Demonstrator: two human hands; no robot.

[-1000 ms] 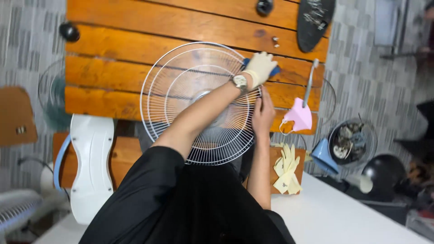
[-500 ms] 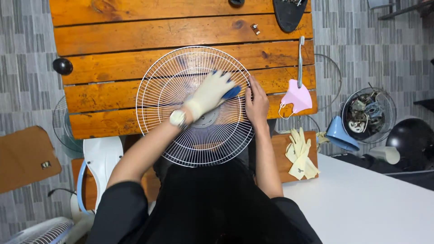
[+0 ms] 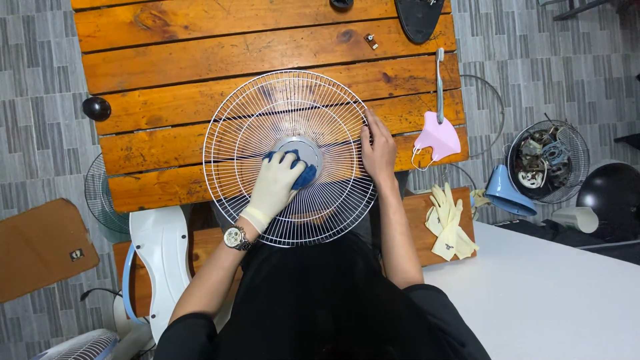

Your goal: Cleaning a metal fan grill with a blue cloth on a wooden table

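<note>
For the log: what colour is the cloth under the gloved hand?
Blue cloth, under the gloved left hand; head view.

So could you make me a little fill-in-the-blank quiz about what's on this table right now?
1. The gloved left hand presses a ____ cloth onto the hub of the white fan guard.
2. The bare right hand steadies the guard at its ____ edge.
3. The fan guard lies on a ____ table made of planks.
4. Near the table's right edge lies a ____ face mask.

Missing words: blue; right; wooden; pink
</note>
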